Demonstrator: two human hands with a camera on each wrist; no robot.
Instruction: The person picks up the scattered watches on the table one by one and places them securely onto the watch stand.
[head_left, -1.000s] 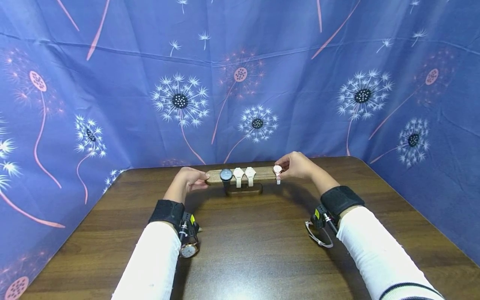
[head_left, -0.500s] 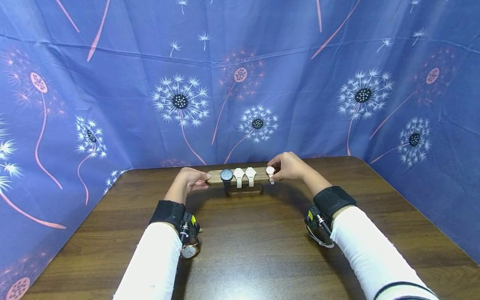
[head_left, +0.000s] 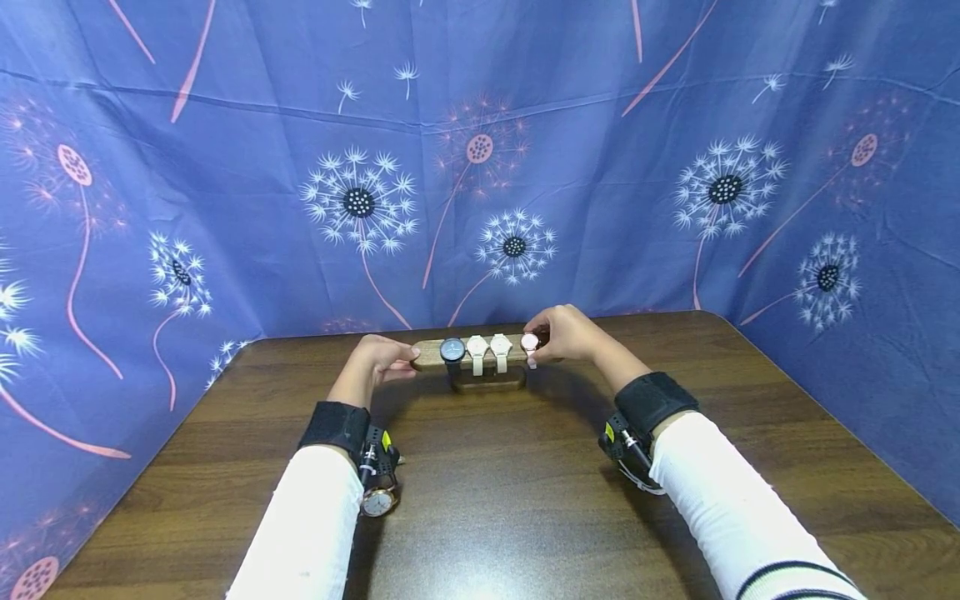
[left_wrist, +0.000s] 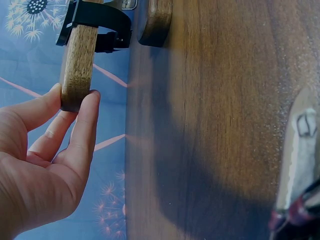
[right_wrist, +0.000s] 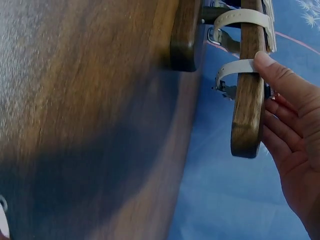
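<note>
A wooden watch stand (head_left: 429,354) stands at the back of the table, its bar held up over a base (head_left: 487,382). My left hand (head_left: 381,357) pinches the bar's left end between thumb and fingers. Round the bar hang a black watch (head_left: 452,350) and two cream-strapped watches, one (head_left: 477,347) beside the other (head_left: 501,345). Further right is a white-strapped watch (head_left: 529,342), looped round the bar and held by my right hand (head_left: 570,335). In the right wrist view the thumb presses its strap (right_wrist: 237,67); the other fingertips are partly hidden behind the bar.
A gold-rimmed watch (head_left: 377,502) is by my left forearm, partly hidden by the wrist camera. The brown table (head_left: 487,467) ends at a blue dandelion-print cloth (head_left: 600,167) behind and at the sides. A white cable (head_left: 641,482) loops below the right wrist.
My right hand has slid the white-strapped watch leftward along the bar from its right end, closer to the cream watches. The left hand stays on the bar's left end.
</note>
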